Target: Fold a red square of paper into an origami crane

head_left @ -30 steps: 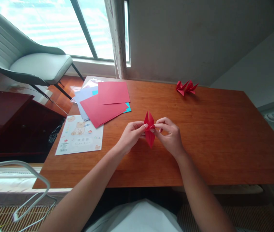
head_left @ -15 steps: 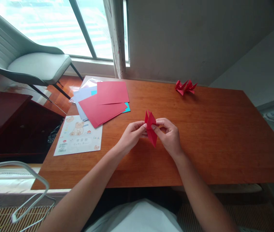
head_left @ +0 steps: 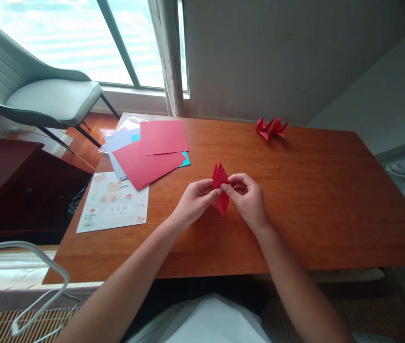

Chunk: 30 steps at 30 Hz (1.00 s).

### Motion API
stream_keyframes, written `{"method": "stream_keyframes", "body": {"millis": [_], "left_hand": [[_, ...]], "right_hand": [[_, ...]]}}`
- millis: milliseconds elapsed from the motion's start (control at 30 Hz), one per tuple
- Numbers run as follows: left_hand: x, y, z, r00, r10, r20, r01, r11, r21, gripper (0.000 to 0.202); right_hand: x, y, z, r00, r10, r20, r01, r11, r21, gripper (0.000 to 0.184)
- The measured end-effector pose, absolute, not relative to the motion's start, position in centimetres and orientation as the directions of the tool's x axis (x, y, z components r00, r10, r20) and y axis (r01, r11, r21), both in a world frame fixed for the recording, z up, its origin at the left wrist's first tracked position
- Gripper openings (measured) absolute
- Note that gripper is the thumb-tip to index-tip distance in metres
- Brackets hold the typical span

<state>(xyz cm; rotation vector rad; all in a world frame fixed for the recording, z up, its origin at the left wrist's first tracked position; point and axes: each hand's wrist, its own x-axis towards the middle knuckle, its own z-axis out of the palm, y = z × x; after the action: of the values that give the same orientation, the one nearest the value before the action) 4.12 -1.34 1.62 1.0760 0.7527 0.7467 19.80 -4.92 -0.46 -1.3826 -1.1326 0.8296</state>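
A piece of folded red origami paper (head_left: 220, 176), long and diamond-shaped with a split upper tip, is held above the wooden table between both hands. My left hand (head_left: 197, 199) pinches its left side, the thumb lying on the front. From the right, my right hand (head_left: 247, 196) grips it with thumb and fingers. Both thumb tips meet near the middle of the paper; the fingers behind it are partly hidden. Two finished-looking red origami figures (head_left: 272, 128) sit close together at the table's far edge.
Red paper sheets (head_left: 163, 138) lie over pale and blue ones at the left of the wooden table (head_left: 317, 200). A white bear-printed sheet (head_left: 115, 202) is nearer me. A chair (head_left: 55, 97) stands beyond the left edge, a white hanger (head_left: 41, 255) at lower left.
The folded paper's upper flaps look closer together, and both thumbs have come together at its middle. The whole view has shifted slightly.
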Motion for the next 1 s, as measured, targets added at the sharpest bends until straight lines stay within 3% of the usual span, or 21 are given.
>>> {"method": "stream_keyframes", "body": {"millis": [167,433,1000], "left_hand": [[3.98,-1.38,1.55,0.537,0.823,-0.186,-0.145,0.307,0.941,0.036],[4.06,-1.44,1.61,0.542,0.81,-0.223,-0.156,0.358,0.921,0.035],[4.07,-1.52,1.79,0.537,0.818,-0.207,-0.088,0.299,0.95,0.039]], "right_hand": [[19.69,-4.92,-0.2,0.299,0.949,0.097,0.103,0.069,-0.992,0.031],[19.81,-4.97,-0.26,0.268,0.963,0.036,0.043,0.025,-0.999,0.023],[20.06,-5.18,0.1,0.208,0.978,0.016,0.098,-0.005,-0.995,0.024]]}}
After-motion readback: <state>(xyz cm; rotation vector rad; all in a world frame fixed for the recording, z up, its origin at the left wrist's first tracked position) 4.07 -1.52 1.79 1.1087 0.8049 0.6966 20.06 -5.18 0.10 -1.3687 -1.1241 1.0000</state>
